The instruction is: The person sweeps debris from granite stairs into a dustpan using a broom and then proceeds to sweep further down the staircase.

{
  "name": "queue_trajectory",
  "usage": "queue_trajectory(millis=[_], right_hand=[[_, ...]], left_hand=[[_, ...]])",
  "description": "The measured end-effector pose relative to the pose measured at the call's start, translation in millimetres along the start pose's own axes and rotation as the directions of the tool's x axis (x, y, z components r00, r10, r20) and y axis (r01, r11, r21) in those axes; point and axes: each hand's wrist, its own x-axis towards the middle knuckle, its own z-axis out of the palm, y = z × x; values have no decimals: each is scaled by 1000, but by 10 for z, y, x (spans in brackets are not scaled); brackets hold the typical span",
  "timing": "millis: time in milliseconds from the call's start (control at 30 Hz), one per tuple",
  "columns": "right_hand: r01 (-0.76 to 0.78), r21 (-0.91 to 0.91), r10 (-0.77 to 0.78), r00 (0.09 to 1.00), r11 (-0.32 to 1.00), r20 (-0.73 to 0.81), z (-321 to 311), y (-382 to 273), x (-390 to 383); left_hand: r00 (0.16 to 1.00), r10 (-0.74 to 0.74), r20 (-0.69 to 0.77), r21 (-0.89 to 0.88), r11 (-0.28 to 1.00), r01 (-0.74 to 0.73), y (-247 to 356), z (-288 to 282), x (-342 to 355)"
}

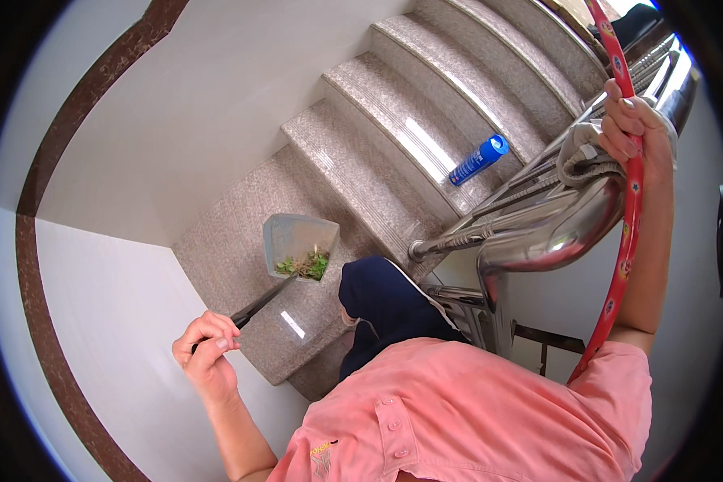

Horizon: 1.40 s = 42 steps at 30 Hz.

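My left hand (209,353) is closed around the black handle (259,305) of a long-handled dustpan. The grey dustpan (278,233) is over the stone landing, with green leaves and dry plant bits (305,264) in it. At the upper right, my right hand (636,128) grips a long red pole (633,197) with a small colourful pattern. The pole runs down along my forearm towards my side; neither of its ends shows clearly. A greyish cloth (578,158) lies bunched at the metal handrail (558,239), right beside my right fingers. Whether those fingers also pinch it, I cannot tell.
Speckled stone stairs (361,140) climb towards the upper right. A blue spray can (479,161) is on a step close to the railing. White walls (193,104) with a dark brown band (32,177) enclose the left side. My knee in dark trousers (386,297) is beside the dustpan.
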Motion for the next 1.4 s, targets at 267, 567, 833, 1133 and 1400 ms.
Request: queue_trajectory(millis=[267, 567, 833, 1133, 1400], right_hand=[[38, 158, -17, 991, 987, -135, 142, -21, -8], [-139, 364, 281, 884, 921, -374, 287, -198, 205], [-239, 472, 435, 822, 849, -367, 237, -321, 353], [-211, 448, 439, 745, 869, -502, 189, -318, 476], [-250, 418, 477, 611, 874, -632, 211, -266, 594]], left_hand=[[968, -8, 251, 38, 999, -1, 1241, 614, 1352], [861, 56, 505, 38, 996, -87, 2155, 1665, 2251], [826, 93, 556, -29, 995, -92, 2812, 2303, 2813], [754, 138, 642, -121, 990, -78, 3151, 2961, 3771], [679, 154, 717, -178, 983, -36, 3226, 3894, 4718]])
